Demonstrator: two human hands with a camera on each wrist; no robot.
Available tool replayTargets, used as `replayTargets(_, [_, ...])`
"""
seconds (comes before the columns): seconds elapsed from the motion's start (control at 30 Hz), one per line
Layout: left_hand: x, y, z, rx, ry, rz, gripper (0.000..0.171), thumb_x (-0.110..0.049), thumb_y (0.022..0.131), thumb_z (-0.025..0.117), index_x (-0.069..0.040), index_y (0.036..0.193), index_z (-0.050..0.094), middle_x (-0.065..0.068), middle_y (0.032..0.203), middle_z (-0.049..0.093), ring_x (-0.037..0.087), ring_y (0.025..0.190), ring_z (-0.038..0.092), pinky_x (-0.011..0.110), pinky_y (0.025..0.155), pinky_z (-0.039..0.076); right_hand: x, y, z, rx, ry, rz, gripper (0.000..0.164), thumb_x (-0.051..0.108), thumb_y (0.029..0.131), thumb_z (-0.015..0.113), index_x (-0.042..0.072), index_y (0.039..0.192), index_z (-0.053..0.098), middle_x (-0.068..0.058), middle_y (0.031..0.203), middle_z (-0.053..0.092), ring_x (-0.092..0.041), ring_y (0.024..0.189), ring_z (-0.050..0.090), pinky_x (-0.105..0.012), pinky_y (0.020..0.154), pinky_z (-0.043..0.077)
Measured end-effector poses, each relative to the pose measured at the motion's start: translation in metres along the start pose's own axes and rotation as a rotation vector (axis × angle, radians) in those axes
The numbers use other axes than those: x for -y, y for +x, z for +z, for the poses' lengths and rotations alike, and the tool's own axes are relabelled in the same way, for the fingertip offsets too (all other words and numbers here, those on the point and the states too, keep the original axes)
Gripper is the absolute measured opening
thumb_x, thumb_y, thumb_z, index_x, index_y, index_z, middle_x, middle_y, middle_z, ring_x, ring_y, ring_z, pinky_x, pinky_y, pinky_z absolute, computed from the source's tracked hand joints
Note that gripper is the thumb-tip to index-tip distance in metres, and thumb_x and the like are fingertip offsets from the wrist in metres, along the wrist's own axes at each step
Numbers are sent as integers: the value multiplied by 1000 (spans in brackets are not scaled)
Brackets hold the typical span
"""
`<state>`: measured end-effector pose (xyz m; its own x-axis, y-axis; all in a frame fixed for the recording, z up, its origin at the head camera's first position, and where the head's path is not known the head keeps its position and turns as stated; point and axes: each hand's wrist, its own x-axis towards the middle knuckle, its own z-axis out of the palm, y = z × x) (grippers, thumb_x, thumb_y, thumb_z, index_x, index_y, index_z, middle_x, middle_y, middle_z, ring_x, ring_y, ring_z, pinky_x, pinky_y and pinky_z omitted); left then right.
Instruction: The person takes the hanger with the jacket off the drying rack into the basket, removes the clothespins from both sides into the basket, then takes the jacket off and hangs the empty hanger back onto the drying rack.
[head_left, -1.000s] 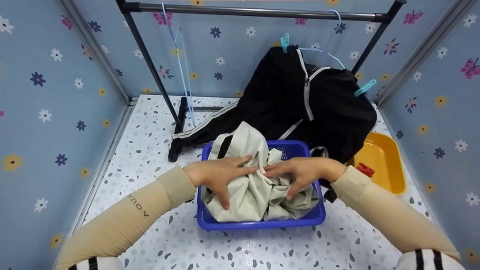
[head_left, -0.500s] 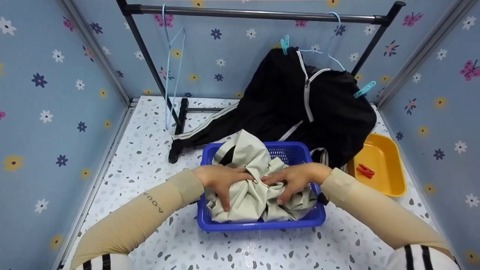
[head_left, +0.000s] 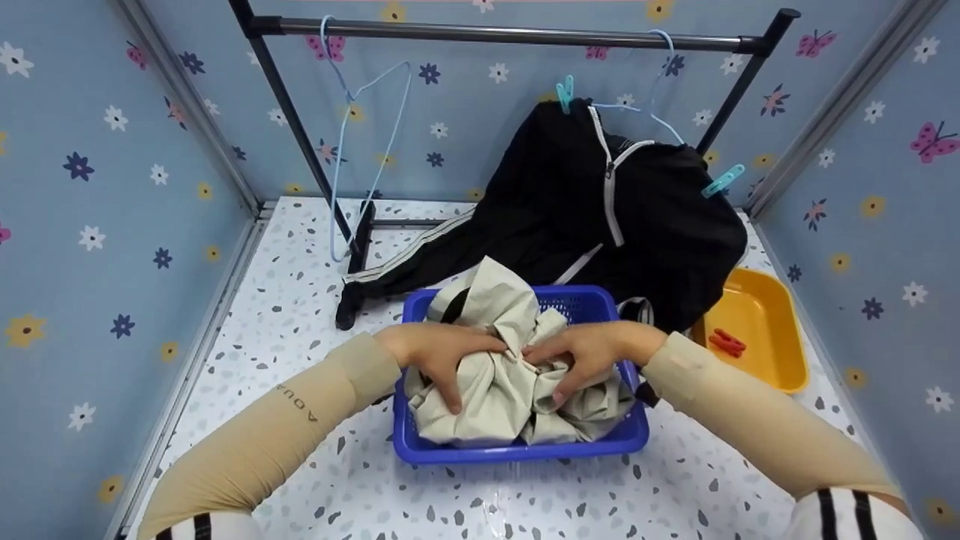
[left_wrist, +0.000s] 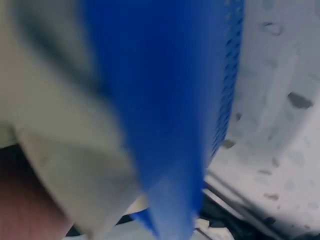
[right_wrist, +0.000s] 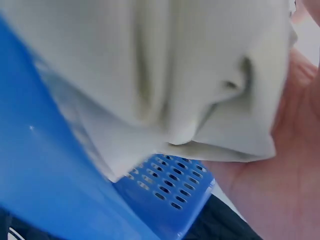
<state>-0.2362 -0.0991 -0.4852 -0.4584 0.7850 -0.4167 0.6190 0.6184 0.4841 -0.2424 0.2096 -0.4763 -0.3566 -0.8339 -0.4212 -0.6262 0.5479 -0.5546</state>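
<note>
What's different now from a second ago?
The left hand and right hand have drawn their spread fingers in on the pale cloth; whether they grip it is hard to see. The bare blue hanger swung left at the bottom and turned wider. The cloth stays in the blue basket; the black jacket hasn't moved.

Partly hidden under left hand (head_left: pixel 442 356) and right hand (head_left: pixel 589 351), head view: pale cloth (head_left: pixel 491 397). Cut off near eight and four o'clock: striped sleeves (head_left: pixel 847 517). Blurred, left wrist view, twelve to six o'clock: basket rim (left_wrist: pixel 155 125).
</note>
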Motion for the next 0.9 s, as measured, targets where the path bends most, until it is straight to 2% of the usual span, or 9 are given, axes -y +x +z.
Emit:
replayTargets(0.2, [-3, -8, -22, -79, -39, 37, 113, -39, 75, 100, -28, 169, 39, -5, 173, 43, 25, 159, 41, 47, 132, 31, 0, -11, -15, -127, -5, -78, 67, 35, 93, 87, 13, 152, 64, -12, 158, 62, -35, 146, 58, -54, 122, 45])
replayTargets(0.33, [-5, -13, -36, -139, -35, 37, 108, -45, 79, 98, -24, 168, 42, -3, 172, 45, 24, 159, 42, 45, 132, 32, 0, -20, -25, -190, 31, -61, 68, 34, 94, 87, 13, 154, 63, -7, 158, 62, -32, 147, 57, -54, 121, 47])
replayTargets(0.5, [-5, -20, -50, -217, -29, 10, 104, -51, 81, 95, -24, 167, 44, -3, 172, 45, 26, 159, 42, 49, 131, 34, 1, -32, -41, -294, -9, -67, 70, 33, 94, 87, 10, 154, 61, -8, 156, 64, -31, 145, 59, -54, 120, 48])
replayTargets(0.63, [-3, -24, -57, -282, -25, 14, 102, -53, 82, 93, -24, 167, 45, -1, 171, 46, 28, 158, 43, 50, 131, 35, 0, -41, -51, -414, -60, -95, 68, 29, 93, 89, 6, 152, 63, -12, 151, 67, -33, 139, 64, -55, 117, 51])
replayTargets(0.77, [0, -24, -62, -344, -23, 22, 99, -55, 85, 91, -21, 166, 46, 2, 170, 48, 30, 157, 45, 49, 131, 35, 1, -52, -59, -548, -89, -71, 63, 27, 93, 89, 9, 149, 67, -14, 150, 68, -36, 138, 64, -57, 116, 50])
replayTargets(0.9, [7, -24, -64, -380, -41, 7, 94, -56, 90, 86, -18, 166, 46, 4, 169, 48, 31, 157, 44, 50, 131, 34, 1, -61, -66, -695, -113, -60, 60, 21, 91, 90, 5, 145, 69, -17, 148, 68, -39, 136, 65, -58, 115, 51])
